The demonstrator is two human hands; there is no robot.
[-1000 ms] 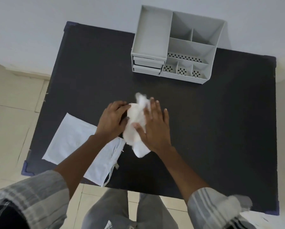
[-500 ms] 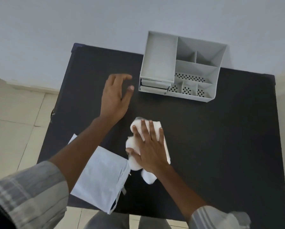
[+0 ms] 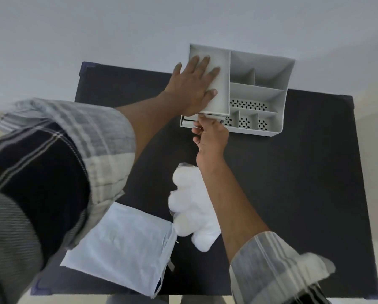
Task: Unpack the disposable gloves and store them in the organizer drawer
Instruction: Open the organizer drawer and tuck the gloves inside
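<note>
A grey plastic organizer stands at the far edge of the black table. My left hand lies flat, fingers spread, on the tray that tops its left side. My right hand reaches the drawer front under that tray, fingers curled on its edge. The drawer sticks out only slightly. A white bundle of disposable gloves lies loose on the table, partly under my right forearm. Neither hand touches it.
A flat white packaging bag lies at the near left corner of the table, beside the gloves. The organizer's right side has open compartments, some with perforated floors. A pale wall rises behind the table; tiled floor shows at left.
My right hand let go of the glove bundle and moved up to the drawer front. My left hand moved from above the table onto the organizer's top tray. The view tilted closer.
</note>
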